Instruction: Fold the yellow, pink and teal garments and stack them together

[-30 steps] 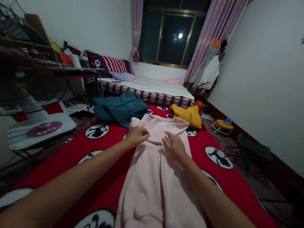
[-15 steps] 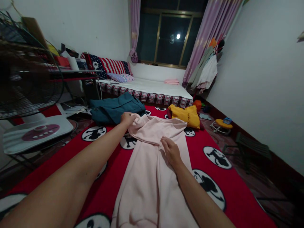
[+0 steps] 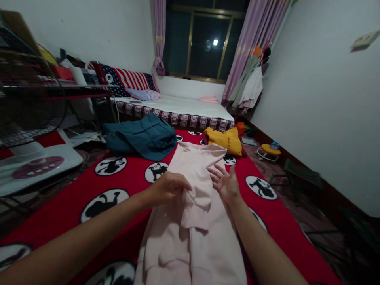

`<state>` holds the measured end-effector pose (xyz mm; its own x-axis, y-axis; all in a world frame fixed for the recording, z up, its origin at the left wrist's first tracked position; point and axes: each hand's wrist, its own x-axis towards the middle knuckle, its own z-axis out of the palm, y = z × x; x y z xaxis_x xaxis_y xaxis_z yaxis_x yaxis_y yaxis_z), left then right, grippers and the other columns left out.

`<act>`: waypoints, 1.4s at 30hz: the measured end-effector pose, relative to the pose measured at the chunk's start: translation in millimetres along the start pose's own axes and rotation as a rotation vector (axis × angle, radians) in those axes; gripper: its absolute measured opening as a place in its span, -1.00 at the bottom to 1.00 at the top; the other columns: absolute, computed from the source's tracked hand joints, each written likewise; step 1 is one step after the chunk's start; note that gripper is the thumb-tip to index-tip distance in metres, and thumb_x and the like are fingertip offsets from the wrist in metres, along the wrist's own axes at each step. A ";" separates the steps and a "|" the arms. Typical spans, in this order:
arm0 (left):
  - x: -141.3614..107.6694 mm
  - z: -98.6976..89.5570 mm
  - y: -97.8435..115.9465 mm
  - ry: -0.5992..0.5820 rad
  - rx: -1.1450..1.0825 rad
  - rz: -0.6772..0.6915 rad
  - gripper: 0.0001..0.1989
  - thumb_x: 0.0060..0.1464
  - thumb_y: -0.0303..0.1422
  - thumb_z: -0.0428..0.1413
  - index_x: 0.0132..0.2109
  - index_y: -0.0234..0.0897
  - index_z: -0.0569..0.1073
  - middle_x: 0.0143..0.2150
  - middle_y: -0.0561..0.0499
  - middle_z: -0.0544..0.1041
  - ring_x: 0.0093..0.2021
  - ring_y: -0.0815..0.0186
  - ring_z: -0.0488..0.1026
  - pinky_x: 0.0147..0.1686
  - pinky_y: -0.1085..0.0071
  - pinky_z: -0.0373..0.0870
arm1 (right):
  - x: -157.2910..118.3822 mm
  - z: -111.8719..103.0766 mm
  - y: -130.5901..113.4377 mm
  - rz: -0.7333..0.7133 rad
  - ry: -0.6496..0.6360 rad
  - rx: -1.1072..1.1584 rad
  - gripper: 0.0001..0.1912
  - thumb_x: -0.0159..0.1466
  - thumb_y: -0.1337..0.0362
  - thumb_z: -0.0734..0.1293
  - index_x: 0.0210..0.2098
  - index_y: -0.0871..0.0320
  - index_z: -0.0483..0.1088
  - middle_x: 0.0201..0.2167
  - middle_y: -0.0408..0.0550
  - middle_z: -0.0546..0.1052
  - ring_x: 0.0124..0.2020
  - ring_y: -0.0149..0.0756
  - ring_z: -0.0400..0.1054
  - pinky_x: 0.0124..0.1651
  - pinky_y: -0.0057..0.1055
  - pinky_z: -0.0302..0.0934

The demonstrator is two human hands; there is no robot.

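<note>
A pale pink garment (image 3: 216,233) lies lengthwise on the red blanket (image 3: 124,178) with black monkey prints. My left hand (image 3: 172,188) pinches a folded part of it, a sleeve with its cuff pointing toward me, near the garment's middle. On the right side of the fabric, my right hand (image 3: 227,184) has its fingers spread, palm turned partly up, and holds nothing. Its fingertips are beside the folded sleeve; whether they touch it is unclear.
Beyond the pink garment lie a teal garment (image 3: 142,136) at the left and a folded yellow garment (image 3: 227,140) at the right. A fan (image 3: 29,158) stands at the left edge. A bed (image 3: 178,105) is behind; a yellow stool (image 3: 270,149) stands right.
My left hand has come nearer with the sleeve, which now hangs down the garment's middle. My right hand has turned and spread its fingers. The view has shifted slightly right.
</note>
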<state>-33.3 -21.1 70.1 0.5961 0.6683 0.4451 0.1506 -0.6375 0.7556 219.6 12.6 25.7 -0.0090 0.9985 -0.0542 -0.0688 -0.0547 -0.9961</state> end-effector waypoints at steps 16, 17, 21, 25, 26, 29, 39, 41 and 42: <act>4.4 -6.8 35.1 0.262 -0.070 -0.159 -0.83 -0.02 -0.36 0.14 -0.28 -0.33 0.56 -0.31 -0.03 0.58 -0.33 0.33 0.47 -0.35 0.50 0.35 | -63.6 7.5 -79.5 0.029 0.015 0.067 -0.46 -0.12 0.23 0.51 -0.11 0.15 0.49 -0.22 -0.06 0.56 -0.41 -0.38 0.36 -0.39 -0.47 0.19; -0.9 -7.6 39.0 0.223 -0.058 -0.167 -0.84 -0.01 -0.37 0.13 -0.28 -0.33 0.56 -0.31 -0.03 0.58 -0.34 0.34 0.47 -0.35 0.50 0.35 | -72.6 6.3 -76.6 0.056 0.007 0.062 -0.46 -0.12 0.24 0.52 -0.11 0.14 0.49 -0.23 -0.07 0.55 -0.43 -0.41 0.35 -0.40 -0.48 0.18; -21.6 -6.6 43.8 0.054 -0.038 -0.230 -0.84 0.01 -0.40 0.11 -0.28 -0.31 0.57 -0.30 -0.03 0.60 -0.30 0.31 0.48 -0.29 0.48 0.36 | -101.1 0.4 -49.3 0.190 -0.046 0.075 -0.48 -0.09 0.23 0.53 -0.10 0.11 0.48 -0.19 -0.10 0.53 -0.45 -0.46 0.33 -0.44 -0.54 0.18; -31.4 -1.9 36.6 -0.116 -0.038 -0.277 -0.81 0.04 -0.37 0.12 -0.21 -0.30 0.58 -0.24 -0.03 0.61 -0.24 0.29 0.48 -0.22 0.46 0.35 | -121.3 -1.8 -26.9 0.267 -0.174 0.063 -0.35 -0.02 0.11 0.51 0.06 0.02 0.37 -0.07 -0.08 0.49 -0.30 -0.33 0.41 -0.35 -0.46 0.27; -32.1 -0.9 34.4 -0.142 -0.042 -0.278 -0.80 0.05 -0.36 0.13 -0.19 -0.29 0.58 -0.23 -0.03 0.60 -0.24 0.29 0.48 -0.22 0.47 0.34 | -125.8 -1.2 -25.2 0.261 -0.223 0.052 -0.29 -0.02 0.11 0.52 0.11 0.00 0.33 -0.04 -0.07 0.49 -0.23 -0.28 0.43 -0.29 -0.43 0.29; -31.8 0.1 31.5 -0.190 -0.072 -0.246 -0.79 0.07 -0.31 0.14 -0.19 -0.31 0.58 -0.25 -0.06 0.59 -0.24 0.28 0.46 -0.21 0.45 0.34 | -134.9 1.3 -26.9 0.251 -0.309 0.056 -0.28 -0.06 0.17 0.55 0.09 0.06 0.36 -0.05 -0.02 0.52 -0.12 -0.20 0.43 -0.15 -0.38 0.29; -27.6 -11.8 42.4 -0.649 -0.085 -0.374 -0.77 0.07 -0.24 0.15 -0.28 -0.31 0.59 -0.32 -0.02 0.57 -0.33 0.31 0.45 -0.37 0.54 0.31 | -132.4 -13.2 -14.9 0.392 -0.431 -0.094 -0.55 0.05 0.06 0.48 -0.12 0.13 0.48 -0.48 -0.16 0.51 -0.64 -0.51 0.26 -0.60 -0.59 0.08; -17.4 -7.5 40.6 -0.709 -0.058 -0.458 -0.70 0.12 -0.20 0.08 -0.33 -0.34 0.59 -0.40 -0.01 0.57 -0.40 0.33 0.45 -0.45 0.54 0.28 | -124.2 -20.7 -18.7 0.365 -0.545 -0.285 -0.59 0.10 0.01 0.43 -0.19 0.17 0.52 -0.56 -0.18 0.46 -0.67 -0.54 0.20 -0.64 -0.61 -0.01; -10.5 -3.0 38.4 -0.672 -0.033 -0.475 -0.64 0.15 -0.17 0.04 -0.35 -0.35 0.58 -0.44 -0.01 0.56 -0.43 0.34 0.44 -0.47 0.54 0.27 | -116.4 -24.7 -22.2 0.335 -0.552 -0.376 -0.59 0.13 -0.02 0.40 -0.22 0.19 0.52 -0.60 -0.18 0.45 -0.69 -0.55 0.18 -0.66 -0.61 -0.05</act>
<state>-36.1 -51.5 95.9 0.8210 0.4853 -0.3006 0.4890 -0.3261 0.8091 246.8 -102.3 52.4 -0.4757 0.7756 -0.4150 0.3708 -0.2510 -0.8942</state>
